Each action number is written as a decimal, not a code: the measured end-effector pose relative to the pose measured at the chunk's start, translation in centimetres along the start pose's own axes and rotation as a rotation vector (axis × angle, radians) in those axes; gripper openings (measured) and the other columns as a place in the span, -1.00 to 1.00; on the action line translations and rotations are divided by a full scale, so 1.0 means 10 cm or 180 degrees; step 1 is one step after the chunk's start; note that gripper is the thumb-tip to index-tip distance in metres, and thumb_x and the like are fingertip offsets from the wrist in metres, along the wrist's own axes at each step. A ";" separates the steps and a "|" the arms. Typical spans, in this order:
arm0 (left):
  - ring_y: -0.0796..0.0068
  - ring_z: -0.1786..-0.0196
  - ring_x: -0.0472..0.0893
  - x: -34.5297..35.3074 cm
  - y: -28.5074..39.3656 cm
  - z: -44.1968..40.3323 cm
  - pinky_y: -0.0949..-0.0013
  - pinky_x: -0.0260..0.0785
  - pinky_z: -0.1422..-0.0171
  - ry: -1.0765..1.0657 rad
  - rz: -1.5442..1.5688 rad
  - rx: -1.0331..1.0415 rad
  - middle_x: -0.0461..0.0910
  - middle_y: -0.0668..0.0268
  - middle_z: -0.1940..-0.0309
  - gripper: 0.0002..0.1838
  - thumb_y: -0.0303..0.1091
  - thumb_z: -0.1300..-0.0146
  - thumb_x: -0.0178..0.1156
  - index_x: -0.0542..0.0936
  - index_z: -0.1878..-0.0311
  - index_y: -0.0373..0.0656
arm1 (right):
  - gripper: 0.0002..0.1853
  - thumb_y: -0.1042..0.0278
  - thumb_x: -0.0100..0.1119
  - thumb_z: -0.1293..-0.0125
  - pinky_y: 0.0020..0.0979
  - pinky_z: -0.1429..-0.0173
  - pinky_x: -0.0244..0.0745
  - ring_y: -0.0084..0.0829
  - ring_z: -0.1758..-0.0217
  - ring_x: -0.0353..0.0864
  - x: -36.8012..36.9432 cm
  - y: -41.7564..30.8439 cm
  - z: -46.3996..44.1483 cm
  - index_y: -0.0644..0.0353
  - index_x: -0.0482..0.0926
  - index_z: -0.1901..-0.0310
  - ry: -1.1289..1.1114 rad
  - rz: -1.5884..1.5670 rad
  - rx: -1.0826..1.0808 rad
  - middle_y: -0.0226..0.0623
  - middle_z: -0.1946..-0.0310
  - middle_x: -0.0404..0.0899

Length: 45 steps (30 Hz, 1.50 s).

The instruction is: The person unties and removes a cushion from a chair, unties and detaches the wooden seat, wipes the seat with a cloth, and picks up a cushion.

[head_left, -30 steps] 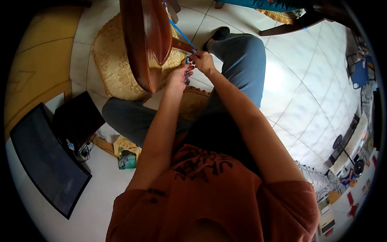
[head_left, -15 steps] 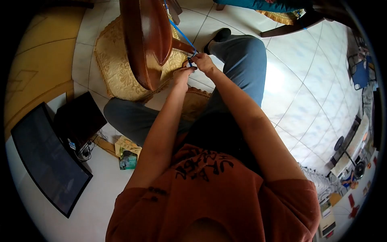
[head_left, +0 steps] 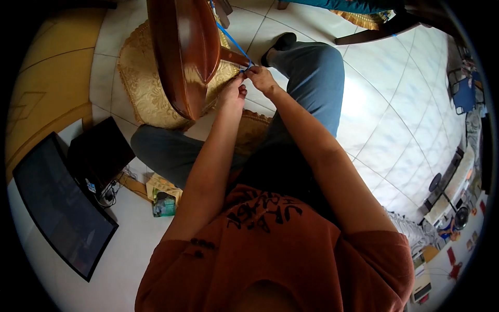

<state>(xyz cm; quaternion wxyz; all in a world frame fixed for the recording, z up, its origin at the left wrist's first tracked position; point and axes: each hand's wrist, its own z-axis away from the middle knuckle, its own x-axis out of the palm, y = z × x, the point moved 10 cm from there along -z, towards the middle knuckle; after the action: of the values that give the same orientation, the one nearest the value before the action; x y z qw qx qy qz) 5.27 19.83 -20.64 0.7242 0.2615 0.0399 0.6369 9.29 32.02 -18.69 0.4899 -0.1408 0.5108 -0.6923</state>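
Note:
A blue cord [head_left: 234, 42] runs down past a polished brown wooden piece of furniture [head_left: 183, 57] to my fingertips. My right hand [head_left: 261, 79] is closed in a pinch on the cord beside a thin wooden bar [head_left: 234, 56]. Just to its left, my left hand [head_left: 232, 92] has its fingers curled, thumb and forefinger meeting at the cord's lower end. The fingers partly cover this end, so any loop or knot there is hidden. Behind the wood lies a gold patterned cushion [head_left: 143, 78].
My bent legs [head_left: 317, 78] frame the work on the tiled floor [head_left: 384, 104]. A monitor [head_left: 62, 208], a black box [head_left: 101, 151] and cables stand at left, near a green-and-yellow packet [head_left: 164, 203]. Another piece of wooden furniture [head_left: 374, 35] is at the top right.
My left hand has turned and moved up slightly, its fingers now curled closer to the right hand. The loose blue end that hung between the hands is now mostly hidden.

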 end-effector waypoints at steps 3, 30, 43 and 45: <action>0.70 0.56 0.31 -0.06 0.05 0.02 0.60 0.09 0.58 0.0264 -0.0247 0.0157 0.57 0.49 0.41 -0.90 -0.30 -0.20 0.27 0.59 0.28 -0.06 | -0.69 0.11 0.04 -0.17 -0.20 0.05 0.47 -0.06 0.17 0.60 -0.05 0.00 0.02 0.13 0.68 0.31 0.0031 0.0088 0.0017 -0.01 0.33 0.62; 0.60 0.56 0.33 0.03 -0.04 -0.03 0.51 0.13 0.51 0.0542 0.0493 0.0430 0.44 0.43 0.53 -0.98 -0.46 -0.25 0.13 0.52 0.32 -0.16 | -0.75 0.18 0.10 -0.11 -0.15 0.09 0.48 -0.04 0.20 0.59 -0.18 -0.31 0.15 0.11 0.67 0.31 0.0302 0.0721 -0.0208 -0.02 0.35 0.61; 0.50 0.49 0.39 -0.62 -0.47 -1.44 0.46 0.33 0.38 0.0685 0.1779 0.0046 0.40 0.39 0.52 -0.85 -0.44 -0.29 -0.06 0.46 0.39 -0.12 | -0.82 0.32 0.13 -0.13 -0.32 0.21 0.47 -0.26 0.38 0.63 -0.18 -0.33 0.15 0.20 0.68 0.42 0.0436 -0.0094 -0.0050 -0.18 0.48 0.65; 0.50 0.49 0.39 -0.61 -0.47 -1.46 0.46 0.33 0.39 0.0760 0.1811 0.0049 0.40 0.39 0.52 -0.86 -0.45 -0.28 -0.06 0.46 0.39 -0.13 | -0.83 0.35 0.13 -0.12 -0.36 0.29 0.44 -0.36 0.45 0.58 -0.17 -0.28 0.18 0.23 0.67 0.43 0.0469 -0.0682 0.0149 -0.24 0.52 0.64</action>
<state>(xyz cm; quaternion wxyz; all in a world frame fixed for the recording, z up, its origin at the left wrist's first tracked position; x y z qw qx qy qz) 2.70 18.57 -36.89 0.5050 0.1910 0.0547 0.8399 9.85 32.44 -15.03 0.3775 -0.1318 0.5111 -0.7609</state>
